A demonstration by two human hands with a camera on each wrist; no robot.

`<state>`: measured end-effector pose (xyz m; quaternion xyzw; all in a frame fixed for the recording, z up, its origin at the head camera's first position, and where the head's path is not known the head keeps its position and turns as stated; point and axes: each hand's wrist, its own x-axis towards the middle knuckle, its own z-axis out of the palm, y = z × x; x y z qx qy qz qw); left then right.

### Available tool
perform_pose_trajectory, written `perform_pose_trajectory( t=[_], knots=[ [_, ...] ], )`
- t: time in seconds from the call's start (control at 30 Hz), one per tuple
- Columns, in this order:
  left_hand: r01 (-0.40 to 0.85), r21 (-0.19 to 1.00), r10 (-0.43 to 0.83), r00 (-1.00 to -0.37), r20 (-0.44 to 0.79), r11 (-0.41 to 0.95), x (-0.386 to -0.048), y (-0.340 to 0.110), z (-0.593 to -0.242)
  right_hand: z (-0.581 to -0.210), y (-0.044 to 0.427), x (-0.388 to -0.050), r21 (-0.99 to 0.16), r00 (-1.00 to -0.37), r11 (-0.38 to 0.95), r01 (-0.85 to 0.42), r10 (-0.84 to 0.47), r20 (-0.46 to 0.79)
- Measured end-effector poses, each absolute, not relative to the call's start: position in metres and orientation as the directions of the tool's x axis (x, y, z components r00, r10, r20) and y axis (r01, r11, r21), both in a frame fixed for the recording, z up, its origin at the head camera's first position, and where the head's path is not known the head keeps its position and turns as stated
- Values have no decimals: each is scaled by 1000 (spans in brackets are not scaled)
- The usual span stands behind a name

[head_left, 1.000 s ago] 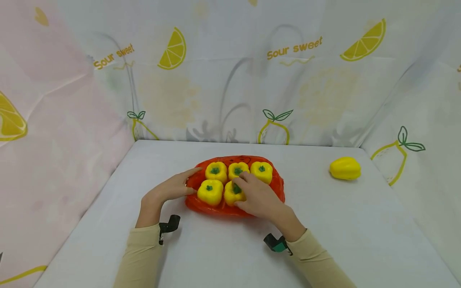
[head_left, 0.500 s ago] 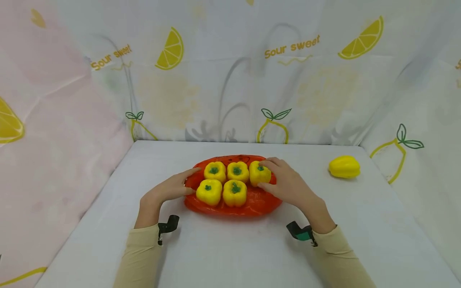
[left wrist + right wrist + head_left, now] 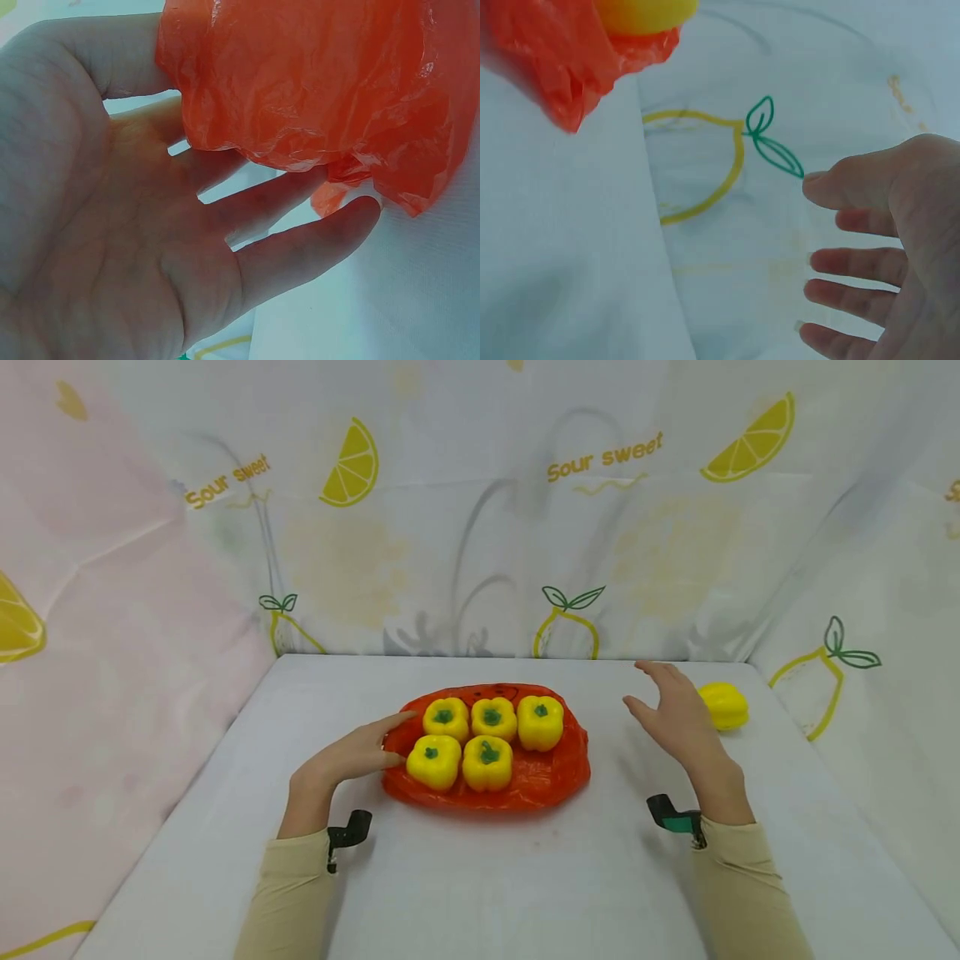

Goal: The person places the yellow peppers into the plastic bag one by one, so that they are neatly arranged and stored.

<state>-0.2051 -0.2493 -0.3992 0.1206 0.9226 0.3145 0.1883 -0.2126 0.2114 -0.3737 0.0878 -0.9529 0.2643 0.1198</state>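
Several yellow bell peppers with green stems stand in two rows on a red plastic bag [image 3: 536,781] in the middle of the table; the back right one [image 3: 540,723] stands at the bag's right side. At the bag's left edge is my left hand [image 3: 347,753], its fingers spread. In the left wrist view, red plastic [image 3: 300,82] covers the tip of its thumb and some fingers. My right hand [image 3: 686,722] hovers right of the bag with its fingers extended and nothing in them. Partly behind it lies another yellow bell pepper [image 3: 726,707] on its side.
A white cloth covers the table [image 3: 510,885]. Fabric walls printed with lemons [image 3: 567,631] stand at the back and both sides. A small black camera [image 3: 352,828] is strapped to each wrist.
My right hand has gone from the front middle pepper to the back right one, then off rightward toward the lone pepper. My left hand has stayed at the bag's edge.
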Motion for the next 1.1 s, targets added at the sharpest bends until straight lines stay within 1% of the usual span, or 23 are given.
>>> perform_pose_trajectory(
  t=[0.2, 0.4, 0.53, 0.63, 0.73, 0.93, 1.03, 1.1],
  knots=[
    [96, 619, 331, -902, -277, 780, -205, -248, -400, -388, 249, -220, -521, -971, 845, -124, 5, 240],
    [96, 619, 333, -900, -281, 780, -206, -248, -401, -405, 275, -226, -586, -932, 810, -13, 203, 301],
    [87, 613, 325, -901, -289, 785, -206, -248, -401, -411, 285, -228, -653, -900, 748, 118, 358, 248],
    [87, 609, 323, -901, -290, 788, -206, -248, -401, -416, 292, -229, -688, -883, 699, 196, 430, 185],
    [80, 609, 318, -901, -294, 789, -205, -248, -400, -422, 301, -230, -722, -882, 651, 235, 455, 123],
    [74, 600, 311, -901, -302, 796, -208, -248, -401, -427, 313, -229, -826, -883, 468, 316, 464, -75],
    [79, 596, 314, -900, -302, 799, -208, -248, -401, -430, 315, -230, -851, -877, 400, 340, 461, -134],
    [79, 594, 313, -900, -303, 801, -208, -248, -402, -431, 313, -232, -868, -876, 363, 339, 458, -150]
  ],
)
